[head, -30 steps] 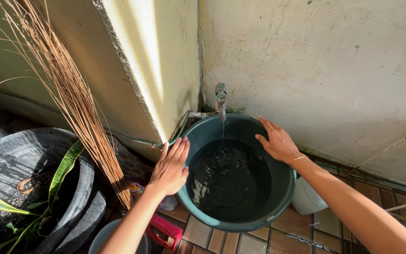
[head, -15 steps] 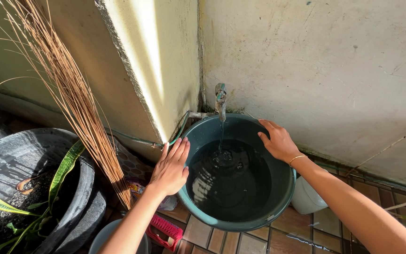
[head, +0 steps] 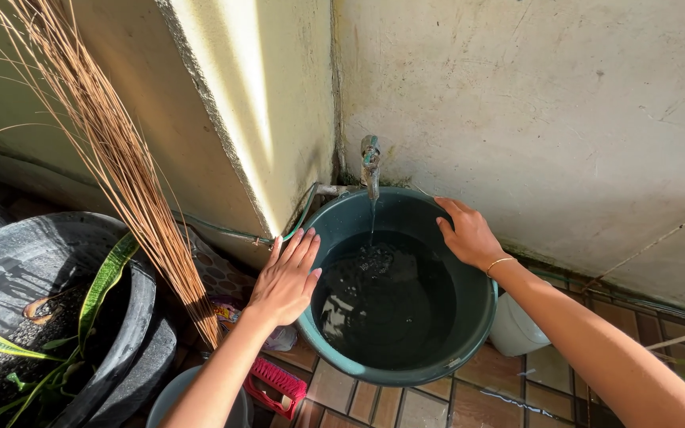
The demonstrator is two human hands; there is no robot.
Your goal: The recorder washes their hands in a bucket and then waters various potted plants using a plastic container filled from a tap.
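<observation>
A dark green plastic basin [head: 469,333] stands on the tiled floor under a metal wall tap [head: 370,162]. A thin stream runs from the tap into the water in the basin. My left hand [head: 285,277] lies flat on the basin's left rim, fingers together and pointing up. My right hand [head: 467,234] rests on the far right rim, fingers bent over the edge, with a thin gold bracelet at the wrist. Neither hand grips anything.
A stick broom [head: 112,150] leans on the wall at left. Below it is a black pot [head: 132,317] with long green leaves. A pink brush [head: 277,386] and a grey bowl [head: 170,400] lie near the basin. A white container [head: 513,329] stands at right.
The view has shifted slightly, so the basin and tap sit a little higher. Both hands stay on the rim, and water keeps running.
</observation>
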